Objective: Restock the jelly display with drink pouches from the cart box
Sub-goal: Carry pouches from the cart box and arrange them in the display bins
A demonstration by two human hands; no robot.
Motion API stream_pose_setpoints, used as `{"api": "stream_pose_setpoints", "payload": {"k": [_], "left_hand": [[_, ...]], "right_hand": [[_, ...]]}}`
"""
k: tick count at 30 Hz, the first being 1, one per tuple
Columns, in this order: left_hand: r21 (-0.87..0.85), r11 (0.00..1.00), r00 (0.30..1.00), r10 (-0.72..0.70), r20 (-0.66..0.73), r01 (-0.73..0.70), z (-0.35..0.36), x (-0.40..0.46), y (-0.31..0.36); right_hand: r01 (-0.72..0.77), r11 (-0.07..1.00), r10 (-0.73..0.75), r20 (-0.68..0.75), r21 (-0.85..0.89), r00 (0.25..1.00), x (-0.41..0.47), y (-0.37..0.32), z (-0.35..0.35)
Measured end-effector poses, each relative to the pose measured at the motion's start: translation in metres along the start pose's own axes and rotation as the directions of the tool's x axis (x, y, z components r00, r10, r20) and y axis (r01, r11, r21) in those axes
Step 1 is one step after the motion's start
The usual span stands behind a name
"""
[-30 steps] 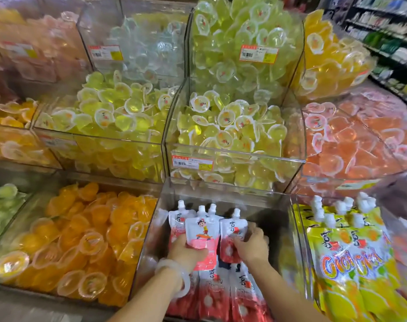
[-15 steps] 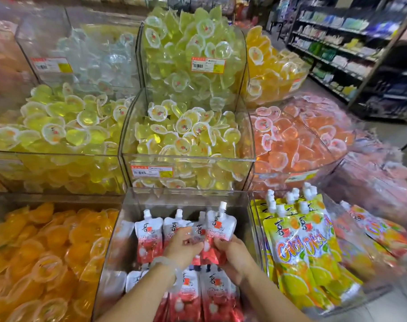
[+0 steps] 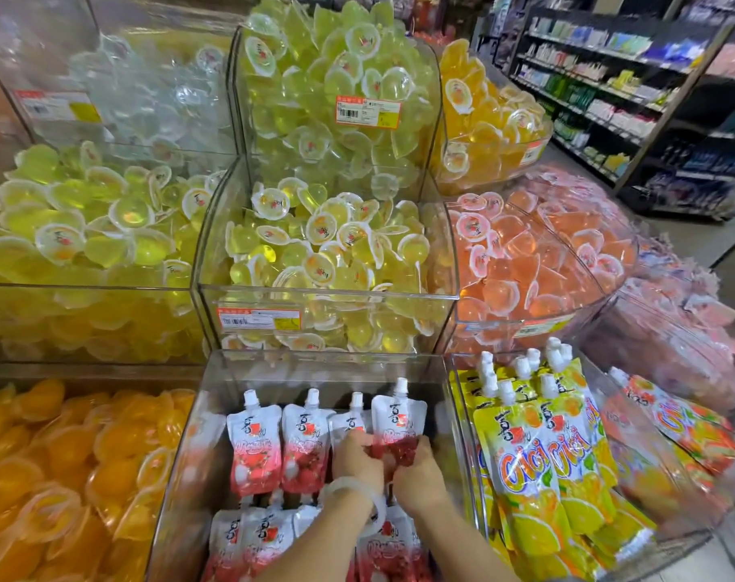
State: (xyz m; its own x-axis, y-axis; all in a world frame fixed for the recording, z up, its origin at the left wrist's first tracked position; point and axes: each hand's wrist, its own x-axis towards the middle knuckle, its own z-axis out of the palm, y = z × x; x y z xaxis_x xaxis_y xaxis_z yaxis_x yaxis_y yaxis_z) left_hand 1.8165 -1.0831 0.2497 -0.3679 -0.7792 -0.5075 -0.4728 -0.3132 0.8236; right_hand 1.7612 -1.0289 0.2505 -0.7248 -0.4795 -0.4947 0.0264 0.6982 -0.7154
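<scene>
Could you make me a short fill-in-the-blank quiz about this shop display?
1. Both hands, left hand and right hand, handle the red-and-white pouches in a clear ___.
2. The pouch caps are ___.
3. The bin right of them holds ___ pouches.
4. On the left wrist sits a pale ___.

Missing: bin; white; yellow; bangle

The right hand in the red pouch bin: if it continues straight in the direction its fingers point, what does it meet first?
The right hand points up the bin, fingers curled on the rightmost red pouch. Going on, it would first push that pouch, then probably reach the bin's clear back wall; depth is hard to judge.
</scene>
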Motion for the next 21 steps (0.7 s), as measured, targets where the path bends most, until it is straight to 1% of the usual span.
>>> {"api": "stream_pose_setpoints", "payload": {"k": [2,3,4,6,8,9,10,12,13,18,21], "left_hand": [[0.161,0.987,1.000,0.023,0.019,-0.025,0.000,0.002,-0.002],[0.265,0.963,0.999,0.037,0.039,-0.046,0.000,0.002,-0.001],[0.391,0.916,0.995,0.060,0.079,-0.086,-0.002,0.002,0.002],[0.643,0.743,0.980,0.088,0.180,-0.185,-0.008,0.003,0.009],[0.770,0.584,0.966,0.129,0.225,-0.257,-0.013,0.006,0.012],[0.801,0.538,0.965,0.132,0.228,-0.263,-0.016,0.007,0.010],[0.829,0.496,0.966,0.129,0.225,-0.259,-0.020,0.008,0.006],[0.847,0.468,0.967,0.139,0.213,-0.253,-0.030,0.007,0.001],[0.850,0.457,0.965,0.141,0.223,-0.263,-0.033,0.007,-0.003],[0.852,0.410,0.945,0.116,0.306,-0.326,-0.037,0.005,-0.010],[0.850,0.389,0.934,0.115,0.339,-0.356,-0.039,0.003,-0.013]], "right_hand": [[-0.054,0.997,0.054,0.014,-0.058,0.998,0.004,0.002,0.000],[-0.076,0.996,0.077,0.015,-0.052,0.997,0.006,0.004,0.000],[-0.084,0.996,0.085,0.018,-0.034,0.996,0.008,0.005,0.000],[-0.074,0.997,0.074,0.040,-0.002,0.996,0.010,0.005,0.002],[-0.042,0.999,0.043,0.055,-0.015,0.998,0.011,0.005,0.004],[-0.026,0.998,0.029,0.061,-0.050,0.998,0.011,0.006,0.006],[-0.004,0.992,0.013,0.072,-0.126,0.997,0.011,0.009,0.007],[0.028,0.952,0.008,0.117,-0.305,0.993,0.003,0.006,0.006],[0.055,0.933,-0.007,0.135,-0.355,0.991,-0.001,0.005,0.006],[0.216,0.841,-0.100,0.250,-0.497,0.963,0.000,0.005,0.014],[0.280,0.772,-0.140,0.278,-0.570,0.950,0.004,0.005,0.025]]}}
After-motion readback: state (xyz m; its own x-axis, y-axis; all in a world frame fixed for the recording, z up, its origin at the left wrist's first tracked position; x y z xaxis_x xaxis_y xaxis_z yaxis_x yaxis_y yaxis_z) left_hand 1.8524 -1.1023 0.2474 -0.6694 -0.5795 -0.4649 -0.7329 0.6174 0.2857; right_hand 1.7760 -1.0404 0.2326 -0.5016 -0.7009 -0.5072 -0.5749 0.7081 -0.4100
